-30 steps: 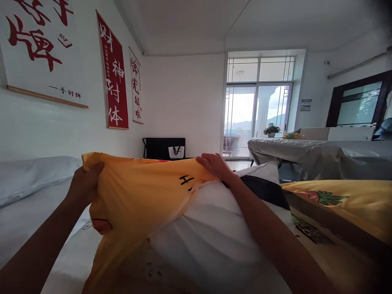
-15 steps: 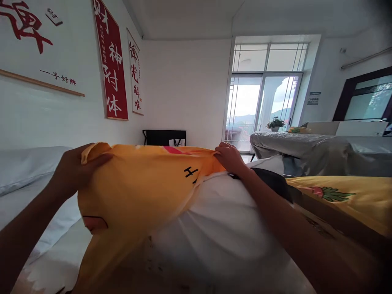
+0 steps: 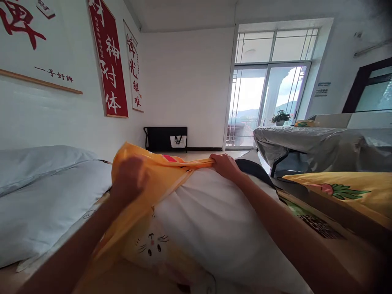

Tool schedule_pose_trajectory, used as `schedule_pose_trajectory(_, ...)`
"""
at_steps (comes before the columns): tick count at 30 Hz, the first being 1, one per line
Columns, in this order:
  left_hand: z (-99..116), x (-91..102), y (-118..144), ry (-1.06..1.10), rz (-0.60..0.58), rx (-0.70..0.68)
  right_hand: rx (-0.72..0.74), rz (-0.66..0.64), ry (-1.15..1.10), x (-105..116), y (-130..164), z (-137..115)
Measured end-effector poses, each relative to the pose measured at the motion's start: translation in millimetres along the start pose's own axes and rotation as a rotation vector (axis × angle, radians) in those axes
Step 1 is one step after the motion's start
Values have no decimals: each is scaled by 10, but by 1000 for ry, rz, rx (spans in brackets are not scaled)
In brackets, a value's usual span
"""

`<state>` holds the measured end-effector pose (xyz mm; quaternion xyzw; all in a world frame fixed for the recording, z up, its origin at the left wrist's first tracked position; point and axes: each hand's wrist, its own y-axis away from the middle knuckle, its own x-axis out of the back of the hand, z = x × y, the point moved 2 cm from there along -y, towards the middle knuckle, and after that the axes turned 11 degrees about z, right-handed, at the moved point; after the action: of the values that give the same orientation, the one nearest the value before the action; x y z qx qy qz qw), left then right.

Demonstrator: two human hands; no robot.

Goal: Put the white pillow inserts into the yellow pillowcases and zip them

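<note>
A yellow-orange pillowcase (image 3: 159, 177) lies partly over a plump white pillow (image 3: 214, 208). Its raised edge runs between my two hands. My right hand (image 3: 226, 166) is closed, pinching that edge near the pillow's far side. In front of the cloth's left part is my left hand (image 3: 130, 176), blurred by motion; its fingers cannot be made out clearly. Cloth stands up behind it in a peak. Below, a printed animal face with whiskers (image 3: 152, 243) shows on fabric beside the white pillow.
White pillows (image 3: 55, 204) are stacked at the left. To the right lies a yellow cushion with a carrot-like print (image 3: 364, 183). Behind it stands a table under plastic sheeting (image 3: 309, 143). A black folded frame (image 3: 159, 138) leans on the far wall, near a glass door (image 3: 263, 102).
My left hand has moved right and slightly down, toward my right hand, and the pillowcase has bunched and slackened between them. More white pillow and the printed face show.
</note>
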<state>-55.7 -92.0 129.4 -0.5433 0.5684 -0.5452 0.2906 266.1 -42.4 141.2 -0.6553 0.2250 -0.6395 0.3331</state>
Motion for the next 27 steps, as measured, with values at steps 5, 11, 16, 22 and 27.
schedule_pose_trajectory(5, 863, -393, 94, 179, -460, -65, -70, 13, -3, -94, -30, 45)
schedule_pose_trajectory(11, 898, -624, 7, 160, -561, 196, 241, 126, -112, 96, 531, -265)
schedule_pose_trajectory(16, 974, -627, -4, 173, -600, 283, 389, -168, -146, -249, 1130, -591)
schedule_pose_trajectory(22, 1299, -721, -64, 196, -601, 312, 448, -195, -242, -717, 1191, -1091)
schedule_pose_trajectory(27, 1471, -740, -56, 214, -619, 252, 501, -85, -276, -817, 1197, -1458)
